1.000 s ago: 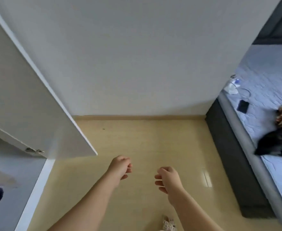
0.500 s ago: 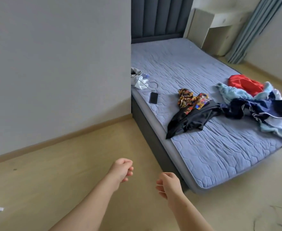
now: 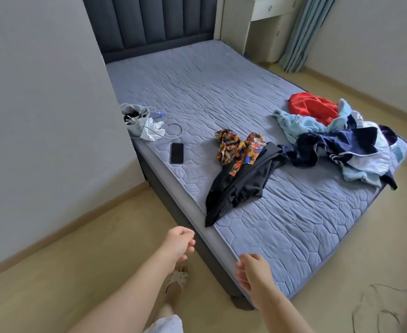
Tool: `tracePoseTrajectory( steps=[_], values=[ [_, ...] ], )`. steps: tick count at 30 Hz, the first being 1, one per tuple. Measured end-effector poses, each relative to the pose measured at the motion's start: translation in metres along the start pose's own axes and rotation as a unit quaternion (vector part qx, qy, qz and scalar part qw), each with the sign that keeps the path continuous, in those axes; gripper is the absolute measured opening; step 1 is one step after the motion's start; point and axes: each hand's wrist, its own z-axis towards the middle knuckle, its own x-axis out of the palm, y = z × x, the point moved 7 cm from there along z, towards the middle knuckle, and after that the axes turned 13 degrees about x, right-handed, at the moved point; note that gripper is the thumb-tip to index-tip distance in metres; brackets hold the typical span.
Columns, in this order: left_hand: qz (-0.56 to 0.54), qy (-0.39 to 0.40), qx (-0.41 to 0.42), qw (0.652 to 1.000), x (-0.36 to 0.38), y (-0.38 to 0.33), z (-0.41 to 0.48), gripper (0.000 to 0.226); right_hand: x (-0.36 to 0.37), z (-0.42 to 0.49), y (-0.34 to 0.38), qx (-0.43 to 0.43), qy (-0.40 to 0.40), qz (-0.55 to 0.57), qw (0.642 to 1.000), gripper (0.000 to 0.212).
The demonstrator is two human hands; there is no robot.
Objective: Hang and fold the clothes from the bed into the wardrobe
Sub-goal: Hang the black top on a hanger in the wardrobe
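Note:
A bed (image 3: 281, 236) with a lilac quilted mattress fills the middle of the view. On it lie a black garment (image 3: 241, 186) with a bright patterned cloth (image 3: 238, 147) on top. Further right lies a heap of navy, white and light blue clothes (image 3: 342, 145), and behind it a red garment (image 3: 313, 108). My left hand (image 3: 179, 243) hangs over the floor at the bed's near corner, fingers loosely curled, holding nothing. My right hand (image 3: 254, 272) hovers over the mattress edge, also loosely curled and empty. The wardrobe is out of view.
A black phone (image 3: 176, 153) lies near the bed's left edge, beside a grey pouch with white cables (image 3: 142, 122). A grey wall stands on the left. A white desk (image 3: 262, 25) and a curtain (image 3: 301, 32) stand behind the bed. My slippered foot (image 3: 176, 277) is on the floor.
The view has swung right from the wardrobe door and wall to the bed, which is now closer. Both hands stay in front of me, empty and loosely curled.

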Motion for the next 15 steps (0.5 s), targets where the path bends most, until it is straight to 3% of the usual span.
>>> tracePoseTrajectory(
  steps=[7,10,15],
  values=[
    [0.059,0.040,-0.026,0.997,-0.005,-0.042,0.127,0.014,0.033,0.078,0.085,0.056,-0.030,0.031,0.998,0.014],
    [0.097,0.037,-0.038,0.994,-0.002,-0.042,0.181,0.015,0.043,0.118,0.109,0.075,-0.039,0.039,0.996,0.013],
    [0.191,0.104,-0.048,0.975,0.038,-0.026,0.248,0.018,0.033,0.185,0.135,0.098,-0.054,0.016,0.994,0.010]
  ],
)
